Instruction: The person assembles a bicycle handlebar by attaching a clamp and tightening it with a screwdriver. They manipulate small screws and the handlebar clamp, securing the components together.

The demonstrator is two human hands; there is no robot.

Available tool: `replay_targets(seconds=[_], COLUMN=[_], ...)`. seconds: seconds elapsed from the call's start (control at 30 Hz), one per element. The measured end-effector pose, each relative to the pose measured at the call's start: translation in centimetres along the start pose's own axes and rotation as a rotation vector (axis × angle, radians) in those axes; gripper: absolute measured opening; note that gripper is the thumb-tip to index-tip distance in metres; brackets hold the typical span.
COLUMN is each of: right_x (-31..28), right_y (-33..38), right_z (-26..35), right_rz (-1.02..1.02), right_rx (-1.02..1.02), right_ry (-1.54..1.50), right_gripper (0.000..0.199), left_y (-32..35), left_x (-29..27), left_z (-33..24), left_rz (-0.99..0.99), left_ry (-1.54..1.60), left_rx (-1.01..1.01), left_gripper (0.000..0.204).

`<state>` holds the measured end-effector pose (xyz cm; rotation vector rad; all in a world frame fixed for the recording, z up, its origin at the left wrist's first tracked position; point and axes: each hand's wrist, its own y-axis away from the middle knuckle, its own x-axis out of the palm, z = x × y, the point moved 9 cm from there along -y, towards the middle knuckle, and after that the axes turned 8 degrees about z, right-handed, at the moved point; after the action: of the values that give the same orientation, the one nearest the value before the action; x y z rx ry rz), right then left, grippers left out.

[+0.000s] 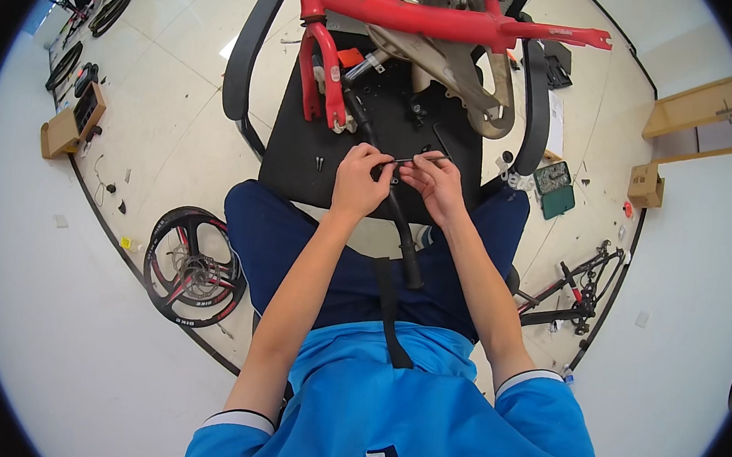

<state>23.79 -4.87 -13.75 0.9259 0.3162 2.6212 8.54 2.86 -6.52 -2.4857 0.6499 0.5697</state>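
Note:
A thin dark rod [404, 159], which looks like a hex key, spans the gap between my two hands. My left hand [360, 178] is closed at its left end, fingers curled over a part I cannot see. Thumb and fingers of my right hand [435, 183] pinch the other end. Just under the hands lies a black handlebar [401, 221], running from the chair seat down between my thighs. Two small bolts [319, 164] rest on the black chair seat [296, 150] left of my left hand. An L-shaped hex key [441, 137] lies beyond my right hand.
A red bicycle frame [409, 14] lies across the chair, over its armrests [255, 48]. Black spoked wheels [195, 267] are on the floor at left. A dark frame [580, 288], a green case [556, 192] and a cardboard box [645, 185] are at right.

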Motion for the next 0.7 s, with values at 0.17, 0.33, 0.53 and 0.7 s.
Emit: replay_targets(seconds=[0.17, 0.33, 0.53, 0.7], right_x=[-0.3, 1.3, 10.0, 13.8], right_y=[3.0, 7.6, 9.8, 7.3], right_z=[-2.0, 0.6, 2.4, 1.3], right_rz=[-0.059, -0.163, 0.222, 0.519], right_rx=[0.003, -0.279, -0.456, -0.383], right_ry=[0.038, 0.564, 1.144, 1.468], right_gripper=[0.009, 0.020, 0.016, 0.015], left_y=[0.3, 0.4, 0.9, 2.5], left_x=[0.0, 0.0, 0.5, 1.5], left_z=[0.5, 0.3, 1.8, 3.7], left_rz=[-0.030, -0.059, -0.061, 0.021], left_ry=[0.015, 0.025, 0.081, 0.234], left_rx=[0.005, 0.022, -0.055, -0.220], left_gripper=[0.011, 0.010, 0.011, 0.019])
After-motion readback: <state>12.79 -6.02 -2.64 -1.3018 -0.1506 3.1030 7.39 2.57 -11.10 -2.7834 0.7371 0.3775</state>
